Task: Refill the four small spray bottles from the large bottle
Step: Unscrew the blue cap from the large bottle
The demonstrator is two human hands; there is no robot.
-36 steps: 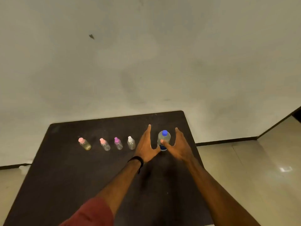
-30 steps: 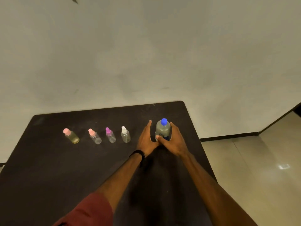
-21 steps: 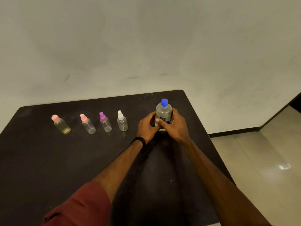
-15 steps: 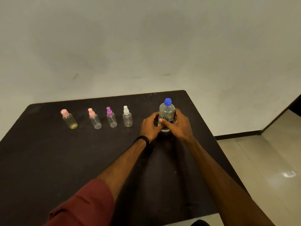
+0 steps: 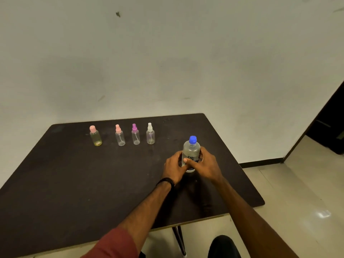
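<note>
upright blue-capped large bottle right of four capped small spray bottles

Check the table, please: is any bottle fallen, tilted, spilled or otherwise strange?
Nothing stands out. The four small spray bottles stand upright in a row with their tops on. The large bottle stands upright, capped, gripped by the left hand and right hand. No spill shows.

large bottle clear, blue cap | table dark brown | sleeve maroon
</note>
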